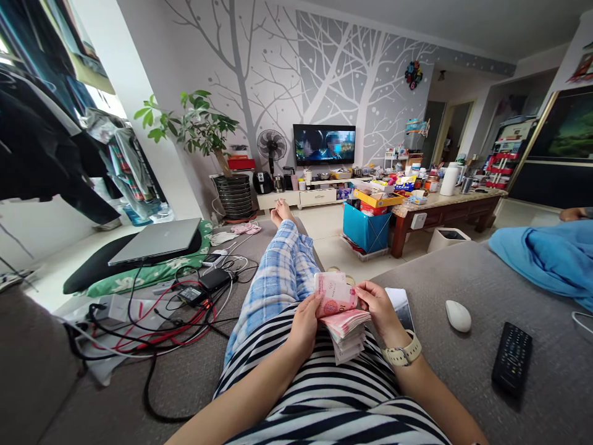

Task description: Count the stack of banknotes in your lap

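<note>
- I am stretching out on a grey fabric sofa (463, 389), my legs reaching forward in blue checked trousers (278, 259).
- My left grip (304, 324) is closing around the left edge of a bundle of pink banknotes (346, 327); my right grip (376, 308) is pinching the bundle near its upper right edge.
- The banknotes are hovering over my striped shirt (259, 340), their lower ends fanning toward me.
- On my left, a closed laptop (160, 240) is lying on cushions (139, 281), and black, red and white cables (185, 334) are tangling beside it.
- On my right, a white mouse (458, 316) and a black remote control (512, 358) are resting on the sofa, a blue cloth (546, 253) bunching beyond them.
- Ahead, a crowded table (445, 212) is carrying a white bottle (449, 179) among packets, and a blue bin (364, 230) is standing by its near end.
- Farther off, a television (324, 144) is glowing beside a fan (272, 146), below painted trees; a potted plant (199, 120) is leaning nearby, and clothes (37, 130) are hanging far left.
</note>
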`<state>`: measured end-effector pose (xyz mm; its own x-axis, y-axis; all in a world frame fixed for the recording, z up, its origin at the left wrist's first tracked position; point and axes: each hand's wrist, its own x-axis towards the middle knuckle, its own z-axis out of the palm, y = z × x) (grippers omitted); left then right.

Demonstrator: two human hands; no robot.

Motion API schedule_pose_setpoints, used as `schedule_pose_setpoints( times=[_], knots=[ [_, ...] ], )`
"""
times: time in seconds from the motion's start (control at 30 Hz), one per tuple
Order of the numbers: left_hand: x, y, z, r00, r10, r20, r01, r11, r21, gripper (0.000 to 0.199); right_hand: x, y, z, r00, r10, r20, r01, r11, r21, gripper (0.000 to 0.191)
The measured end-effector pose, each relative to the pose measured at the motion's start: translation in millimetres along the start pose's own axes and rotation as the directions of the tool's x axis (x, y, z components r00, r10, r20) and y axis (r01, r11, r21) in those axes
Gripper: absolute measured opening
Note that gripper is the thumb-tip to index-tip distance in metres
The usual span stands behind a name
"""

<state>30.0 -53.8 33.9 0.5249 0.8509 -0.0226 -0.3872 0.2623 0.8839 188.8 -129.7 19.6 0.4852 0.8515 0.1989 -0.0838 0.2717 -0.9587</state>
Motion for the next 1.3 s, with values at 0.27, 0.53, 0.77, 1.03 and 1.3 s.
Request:
schedule_pose_setpoints(
  times=[0.27,0.53,0.77,1.03,1.3],
  knots=[
    [-1,0,0.5,1.000,-0.003,0.009,0.003,1.000,-0.006,0.026,-1,0,0,1.000,0.010,0.007,-0.010,0.999,0.037,0.030],
    [-1,0,0.7,1.000,-0.008,0.019,0.008,1.000,0.010,0.028,-4,-6,4,1.000,0.015,0.024,-0.017,0.995,0.097,0.031],
    [-4,2,2.7,0.997,-0.028,0.067,0.028,1.000,0.002,0.029,-4,-6,5,1.000,0.019,0.023,-0.019,1.000,0.017,0.034],
    [-4,3,1.3,0.992,-0.062,0.111,0.060,0.998,0.025,0.031,-2,-5,6,0.999,0.054,0.004,-0.054,0.998,0.033,0.034],
    [-5,3,2.4,0.992,-0.068,0.106,0.065,0.997,0.028,0.032,1,4,4,0.999,0.041,-0.002,-0.041,0.999,0.012,0.035]
  ],
)
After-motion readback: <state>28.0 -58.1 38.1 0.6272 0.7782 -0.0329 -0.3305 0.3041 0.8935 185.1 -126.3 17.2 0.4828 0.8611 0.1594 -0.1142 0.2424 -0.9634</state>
